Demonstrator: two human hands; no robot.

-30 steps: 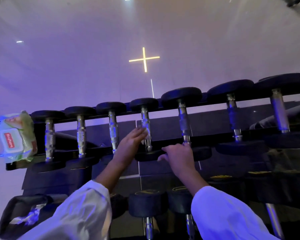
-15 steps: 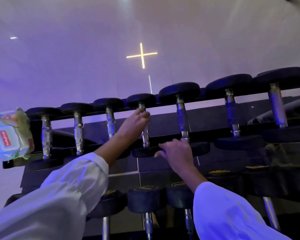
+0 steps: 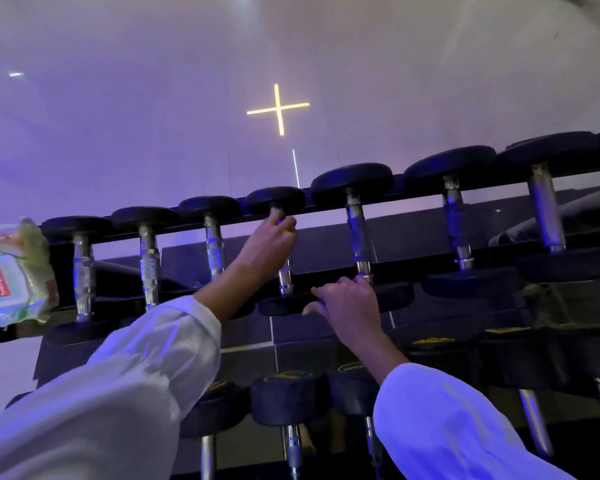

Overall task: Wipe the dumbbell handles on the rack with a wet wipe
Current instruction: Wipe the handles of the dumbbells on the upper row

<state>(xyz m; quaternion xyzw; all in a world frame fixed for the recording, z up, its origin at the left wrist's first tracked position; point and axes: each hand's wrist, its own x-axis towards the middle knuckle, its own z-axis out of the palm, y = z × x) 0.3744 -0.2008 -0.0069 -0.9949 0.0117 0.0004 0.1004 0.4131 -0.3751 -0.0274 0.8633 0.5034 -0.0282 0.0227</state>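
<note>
Step in hand: the wiping of the upper row, judged to be at the fourth handle (image 3: 285, 276) from the left.
Left hand (image 3: 270, 241): its grip is wrapped round the far end of that bar, just under the far head, fingers curled about the metal.
Wet wipe: not plainly seen; it is presumably inside the left grip, but the fingers hide it.
Right hand (image 3: 347, 303): lies on the front of the rack (image 3: 177, 231) between the fourth bar and the fifth handle (image 3: 359, 233), with fingers bent and the thumb out to the left. Whether this grip clasps anything or only braces cannot be told.
Where the task's things are: seven dumbbells lie across the upper tier, bars running front to back. Three lie left of the working hand and three right.
Wipe pack (image 3: 13, 271): sits at the left end of the upper tier, well apart from both hands.
Lower tier: more dumbbells (image 3: 288, 400) sit below, near the white sleeves.
Progress: perhaps midway along the upper row, if the work runs left to right. Nothing shows which bars are already clean.
Next move calls for: a firm slide of the closed left grip down the knurled bar toward the near head, then a shift over to the fifth handle. The right hand sits close to that bar's foot and would need to give way.
</note>
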